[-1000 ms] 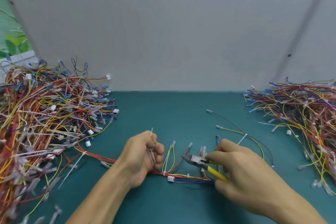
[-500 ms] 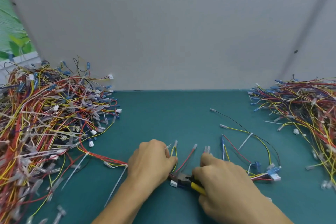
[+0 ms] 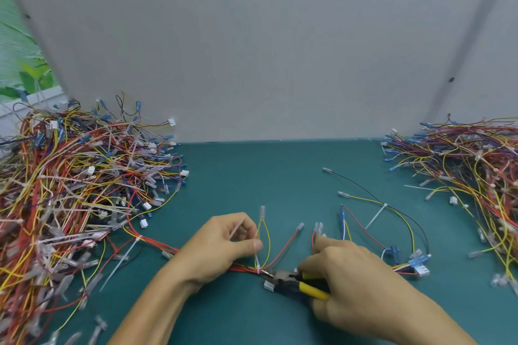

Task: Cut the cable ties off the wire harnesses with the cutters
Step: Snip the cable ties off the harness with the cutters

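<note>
Centrally, left hand (image 3: 221, 249) pinched the cable tie (image 3: 257, 256) on a harness (image 3: 243, 267). Right hand (image 3: 350, 277) gripped cutters (image 3: 290, 279), tips beside it.

Left hand (image 3: 224, 244) pinches a cable tie (image 3: 257, 253); right hand (image 3: 356, 274) grips cutters (image 3: 288, 280) at the harness (image 3: 244, 267).

Teal table (image 3: 252, 176); harness piles (image 3: 70, 190) left, right.

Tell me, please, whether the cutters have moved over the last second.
Yes. The cutters, gripped by the right hand, have moved away from the back edge of the table, toward the person and slightly left.
</note>
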`<state>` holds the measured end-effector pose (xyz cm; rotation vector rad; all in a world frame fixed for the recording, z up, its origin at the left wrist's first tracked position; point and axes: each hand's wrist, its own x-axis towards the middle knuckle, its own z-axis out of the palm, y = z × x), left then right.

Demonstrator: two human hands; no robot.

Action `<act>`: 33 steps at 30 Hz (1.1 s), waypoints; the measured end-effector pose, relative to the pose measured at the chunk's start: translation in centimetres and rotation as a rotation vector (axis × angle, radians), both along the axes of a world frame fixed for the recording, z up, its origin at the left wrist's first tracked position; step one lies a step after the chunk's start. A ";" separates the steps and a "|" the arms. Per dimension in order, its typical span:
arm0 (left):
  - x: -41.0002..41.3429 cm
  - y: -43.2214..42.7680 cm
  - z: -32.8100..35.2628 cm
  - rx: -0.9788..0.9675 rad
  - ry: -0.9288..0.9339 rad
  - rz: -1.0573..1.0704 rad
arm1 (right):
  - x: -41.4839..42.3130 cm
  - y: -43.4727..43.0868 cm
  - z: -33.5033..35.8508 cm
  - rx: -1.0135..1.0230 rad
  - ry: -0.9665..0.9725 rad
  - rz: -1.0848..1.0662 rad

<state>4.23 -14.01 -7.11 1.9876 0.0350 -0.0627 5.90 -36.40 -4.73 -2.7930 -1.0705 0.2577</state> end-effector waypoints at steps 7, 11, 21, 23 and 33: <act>0.3 0.4 0.2 -0.014 0.039 -0.099 | 0.2 0.2 0.1 0.019 0.017 -0.020; 0.2 0.3 0.2 0.041 0.033 -0.128 | 0.2 0.3 0.0 0.016 0.004 -0.024; -0.1 0.2 0.5 -0.097 0.043 -0.103 | 0.2 0.8 0.1 -0.007 -0.027 -0.050; -0.1 0.2 0.4 -0.122 0.054 -0.103 | 0.2 1.0 0.2 -0.010 -0.037 -0.046; 0.1 0.3 0.1 -0.109 0.061 -0.094 | 0.5 1.2 -0.4 -0.069 -0.110 -0.002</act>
